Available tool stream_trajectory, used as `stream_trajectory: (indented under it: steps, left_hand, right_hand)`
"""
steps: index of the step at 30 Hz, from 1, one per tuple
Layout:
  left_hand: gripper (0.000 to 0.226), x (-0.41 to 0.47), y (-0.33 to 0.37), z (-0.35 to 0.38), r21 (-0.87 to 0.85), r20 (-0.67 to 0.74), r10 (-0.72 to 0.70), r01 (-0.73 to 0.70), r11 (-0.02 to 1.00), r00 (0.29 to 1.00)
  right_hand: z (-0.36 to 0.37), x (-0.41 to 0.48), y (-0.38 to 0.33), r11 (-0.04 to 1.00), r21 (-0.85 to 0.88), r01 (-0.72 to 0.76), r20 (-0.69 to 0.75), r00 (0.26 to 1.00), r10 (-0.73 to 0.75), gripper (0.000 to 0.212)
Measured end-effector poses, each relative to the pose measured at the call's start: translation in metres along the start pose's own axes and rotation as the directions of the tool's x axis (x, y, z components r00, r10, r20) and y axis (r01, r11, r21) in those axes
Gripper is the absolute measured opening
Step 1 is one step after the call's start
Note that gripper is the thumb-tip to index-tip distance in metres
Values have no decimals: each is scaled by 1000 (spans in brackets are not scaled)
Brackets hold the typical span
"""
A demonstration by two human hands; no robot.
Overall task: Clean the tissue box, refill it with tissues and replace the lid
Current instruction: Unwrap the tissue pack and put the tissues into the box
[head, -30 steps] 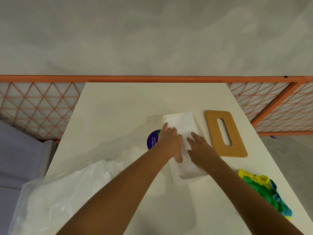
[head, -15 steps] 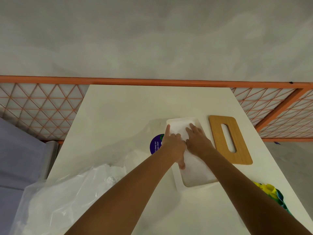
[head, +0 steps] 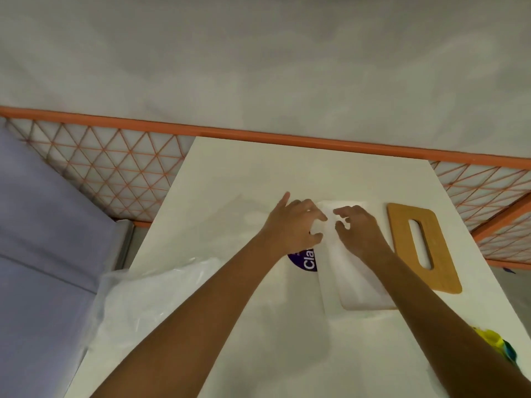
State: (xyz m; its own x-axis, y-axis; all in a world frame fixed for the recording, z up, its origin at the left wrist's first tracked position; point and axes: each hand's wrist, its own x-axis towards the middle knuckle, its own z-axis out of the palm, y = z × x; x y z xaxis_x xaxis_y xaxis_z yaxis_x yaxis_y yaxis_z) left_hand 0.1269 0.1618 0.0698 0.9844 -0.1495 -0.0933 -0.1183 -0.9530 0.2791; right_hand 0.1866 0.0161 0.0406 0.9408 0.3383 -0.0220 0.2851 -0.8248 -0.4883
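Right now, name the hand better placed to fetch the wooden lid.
Right: the right hand sits over the tissue box beside the wooden lid; the left hand is across the box.

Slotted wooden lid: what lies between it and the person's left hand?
In the head view, the white rectangular tissue box, filled with white tissues, with the right hand over it, separates the left hand from the slotted wooden lid.

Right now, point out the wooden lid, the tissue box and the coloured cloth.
wooden lid (head: 441, 280), head view, solid wood below slot.
tissue box (head: 329, 282), head view, left outer wall.
coloured cloth (head: 487, 336), head view, yellow fold.
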Motion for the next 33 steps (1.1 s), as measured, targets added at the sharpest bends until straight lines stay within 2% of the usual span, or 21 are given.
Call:
stream_trajectory:
  steps: [3, 7, 10, 14, 16, 18, 20, 22, 24, 25, 27, 29, 33]
  left_hand:
    - [42, -27, -25, -12, -28, -82, -72, 70, 997, 994]
    - [41, -68, -61, -18, -56, -139, -179, 172, 983, 974]
    - [40, -102, -88, -13, -106, -151, -260, 245, 964, 954]
    - [46, -143, -116, 0, -150, -125, -353, 334, 931, 927]
    - [60, -161, -125, 7, -210, -58, -411, 391, 896, 910]
    - [84, -178, -132, 16, -247, 42, -446, 442, 862, 894]
    - [109, -189, -139, 29, -191, 135, -448, 467, 863, 884]
    - [127, -194, -145, 45, -109, 184, -449, 472, 875, 875]
    - [132, -197, -149, 62, -77, 194, -444, 465, 882, 875]
    - [131, -198, -150, 69, -71, 192, -440, 459, 886, 878]
    - [129, -199, -149, 80, -48, 186, -428, 443, 895, 884]
    - [126, -197, -149, 88, -20, 175, -420, 430, 903, 890]
    - [124, -196, -151, 97, 7, 109, -418, 420, 907, 902]
  right_hand:
    - [6, -14, -29, 990, 135, 49, -8, 999, -48, 30]
    - [25, -31, -64, 962, 270, 34, 72, 996, -55, 30]
    - [44, -42, -82, 943, 333, -3, 142, 989, -47, 27]
    - [72, -49, -91, 899, 416, -139, 286, 958, 15, 23]
    - [83, -52, -94, 852, 454, -262, 391, 917, 74, 25]
    - [91, -59, -98, 770, 500, -396, 492, 862, 124, 25]
    - [101, -66, -100, 708, 519, -479, 565, 814, 136, 17]
    - [107, -75, -105, 705, 473, -528, 606, 776, 175, 13]
    - [110, -83, -112, 732, 401, -551, 604, 760, 242, 12]
    - [112, -86, -115, 738, 384, -555, 594, 760, 263, 16]
    - [116, -88, -117, 770, 351, -533, 547, 784, 293, 38]
    - [121, -89, -121, 846, 290, -448, 517, 817, 255, 34]
    - [131, -93, -127, 921, 259, -292, 504, 854, 129, 24]
